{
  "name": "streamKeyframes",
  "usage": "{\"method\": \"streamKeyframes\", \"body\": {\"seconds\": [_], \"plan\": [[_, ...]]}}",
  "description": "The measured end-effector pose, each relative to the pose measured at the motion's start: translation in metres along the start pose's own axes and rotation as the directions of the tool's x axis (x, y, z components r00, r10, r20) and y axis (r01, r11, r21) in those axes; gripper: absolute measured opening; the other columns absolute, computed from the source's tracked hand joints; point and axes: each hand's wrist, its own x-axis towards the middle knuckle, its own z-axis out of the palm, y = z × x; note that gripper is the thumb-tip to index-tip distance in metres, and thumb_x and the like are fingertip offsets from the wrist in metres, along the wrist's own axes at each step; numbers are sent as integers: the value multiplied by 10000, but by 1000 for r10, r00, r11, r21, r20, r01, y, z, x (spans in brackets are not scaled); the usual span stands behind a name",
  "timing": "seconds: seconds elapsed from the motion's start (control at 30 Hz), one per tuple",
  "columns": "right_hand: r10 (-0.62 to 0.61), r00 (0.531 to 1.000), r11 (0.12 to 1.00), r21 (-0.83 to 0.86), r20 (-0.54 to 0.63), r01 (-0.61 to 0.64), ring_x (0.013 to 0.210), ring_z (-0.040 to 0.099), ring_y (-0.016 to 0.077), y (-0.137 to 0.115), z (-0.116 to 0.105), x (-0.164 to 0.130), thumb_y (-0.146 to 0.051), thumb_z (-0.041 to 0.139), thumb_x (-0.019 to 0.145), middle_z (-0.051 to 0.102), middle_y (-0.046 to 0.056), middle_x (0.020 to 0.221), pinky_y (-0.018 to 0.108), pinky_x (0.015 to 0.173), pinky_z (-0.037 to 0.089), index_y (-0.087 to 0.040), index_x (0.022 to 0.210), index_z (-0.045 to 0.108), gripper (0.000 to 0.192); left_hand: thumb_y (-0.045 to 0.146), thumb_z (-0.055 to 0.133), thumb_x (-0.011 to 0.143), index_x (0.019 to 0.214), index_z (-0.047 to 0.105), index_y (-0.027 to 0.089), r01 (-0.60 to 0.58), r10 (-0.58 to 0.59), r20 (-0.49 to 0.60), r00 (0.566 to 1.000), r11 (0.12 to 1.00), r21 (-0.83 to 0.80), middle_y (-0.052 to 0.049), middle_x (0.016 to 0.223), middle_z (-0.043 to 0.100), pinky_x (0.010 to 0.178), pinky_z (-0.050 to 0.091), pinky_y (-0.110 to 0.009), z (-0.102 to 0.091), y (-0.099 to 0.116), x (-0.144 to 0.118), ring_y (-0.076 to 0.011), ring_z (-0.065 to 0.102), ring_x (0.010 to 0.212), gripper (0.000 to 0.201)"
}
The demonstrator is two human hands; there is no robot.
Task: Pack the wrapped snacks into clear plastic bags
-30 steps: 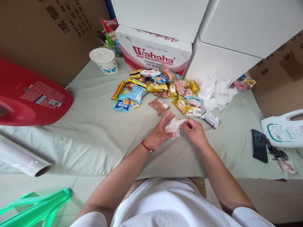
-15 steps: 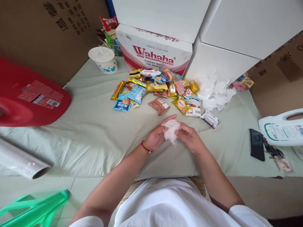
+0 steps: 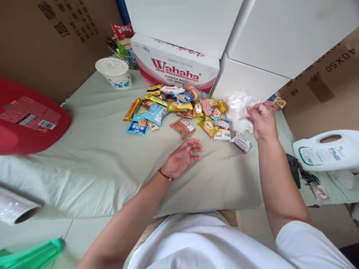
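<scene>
My left hand [image 3: 183, 158] hovers over the cloth with its palm turned sideways and its fingers apart, holding nothing. A red string bracelet is on that wrist. At the right, my right hand [image 3: 262, 121] has its fingers pinched at the edge of the crumpled clear plastic bags [image 3: 238, 108]; the hand partly covers them. A heap of small wrapped snacks [image 3: 183, 106] lies left of the bags. Nearest to my left hand is a brown snack packet [image 3: 183, 127], and a silver-white packet [image 3: 241, 142] lies below the bags.
Behind the snacks stands a Wahaba-style printed carton [image 3: 179, 71] among white boxes. A paper cup [image 3: 114, 73] and a red jug [image 3: 30, 119] are at the left. On the right are a white detergent bottle [image 3: 322, 153], a dark phone [image 3: 293, 170] and keys. A film roll [image 3: 17, 207] lies front left.
My hands have parted. The crumpled plastic bag has left my left hand, which is now open. My right hand has moved right and forward to the pile of bags. The view has shifted slightly.
</scene>
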Motion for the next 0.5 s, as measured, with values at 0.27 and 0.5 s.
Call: {"method": "streamKeyframes", "body": {"seconds": [0.27, 0.5], "plan": [[512, 752, 752, 207, 416, -626, 506, 457, 90, 21, 93, -159, -600, 900, 624, 578, -22, 592, 225, 471, 353, -185, 740, 682, 483, 495, 907, 742, 1213, 726, 235, -11, 39, -182, 982, 988, 154, -66, 1199, 691, 659, 477, -248, 1, -10, 7, -137, 636, 865, 568], [531, 784, 772, 200, 321, -604, 510, 429, 85, 19, 95, -161, -549, 876, 647, 548, -38, 573, 222, 466, 328, -189, 714, 657, 427, 510, 930, 685, 897, 700, 169, -46, 93, -205, 974, 973, 225, 1, 813, 645, 620, 435, -235, 1, -14, 10, -104, 558, 715, 462]]}}
